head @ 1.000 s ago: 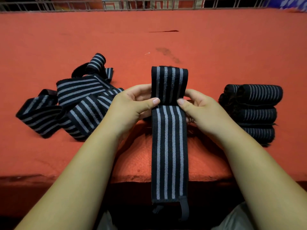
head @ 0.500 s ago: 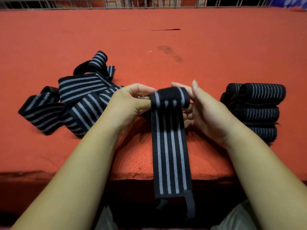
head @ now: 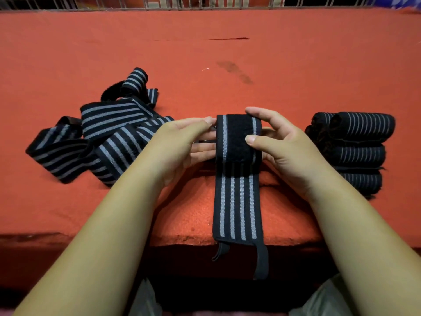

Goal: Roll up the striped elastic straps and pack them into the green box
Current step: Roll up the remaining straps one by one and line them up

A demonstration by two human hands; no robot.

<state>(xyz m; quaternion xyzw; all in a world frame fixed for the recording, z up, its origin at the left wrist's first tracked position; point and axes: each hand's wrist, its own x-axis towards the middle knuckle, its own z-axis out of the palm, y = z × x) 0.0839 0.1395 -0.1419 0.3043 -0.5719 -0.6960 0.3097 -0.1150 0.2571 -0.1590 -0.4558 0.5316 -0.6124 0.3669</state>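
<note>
- Head view: a partly rolled striped strap [head: 237, 201] lies at the near edge of the orange table [head: 296, 65], its tail hanging over the edge
- Right hand [head: 287, 151] pinches the roll, thumb on its black patch
- Left hand [head: 180, 142] presses nearly straight fingers against the roll's left end
- Loose straps [head: 109, 137] are heaped to the left, rolled straps [head: 357, 147] stacked to the right

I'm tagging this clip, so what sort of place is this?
Likely a packing workbench: a red cloth-covered table, a heap of loose striped straps on the left, a stack of rolled straps on the right, and a metal railing behind.
</note>
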